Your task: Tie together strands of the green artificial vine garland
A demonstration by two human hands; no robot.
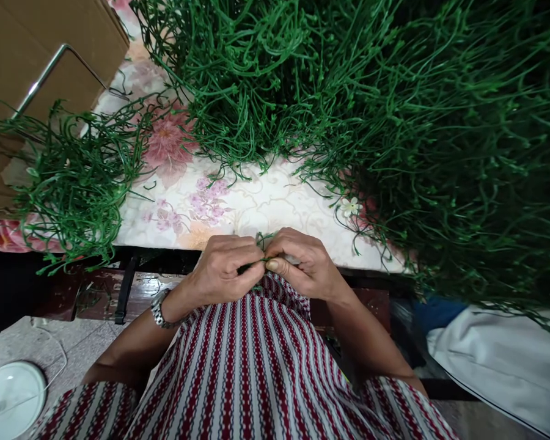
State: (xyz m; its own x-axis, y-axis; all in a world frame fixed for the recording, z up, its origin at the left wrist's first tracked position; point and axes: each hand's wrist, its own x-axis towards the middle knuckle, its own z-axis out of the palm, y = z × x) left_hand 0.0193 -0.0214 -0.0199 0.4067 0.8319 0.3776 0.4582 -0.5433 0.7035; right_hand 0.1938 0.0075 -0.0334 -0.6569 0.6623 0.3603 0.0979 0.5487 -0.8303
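Note:
My left hand (231, 267) and my right hand (301, 264) meet at the table's near edge, in front of my striped garment. Thumb and fingers of each are pinched on a thin green plastic stem (264, 237), and the fingertips almost touch. Most of the stem is hidden by my fingers; a small curled bit shows above them. Beyond my hands a large heap of similar green stems (266, 79) with small knobbed tips covers the far side and the right. A smaller pile (77, 183) lies to the left, partly hanging over the edge.
The table has a flowered cloth (266, 195). A cardboard box (36, 43) with a bent metal rod (50, 70) stands at the far left. A white lid-like disc (13, 397) is at lower left, and whitish fabric (508, 360) lies at lower right.

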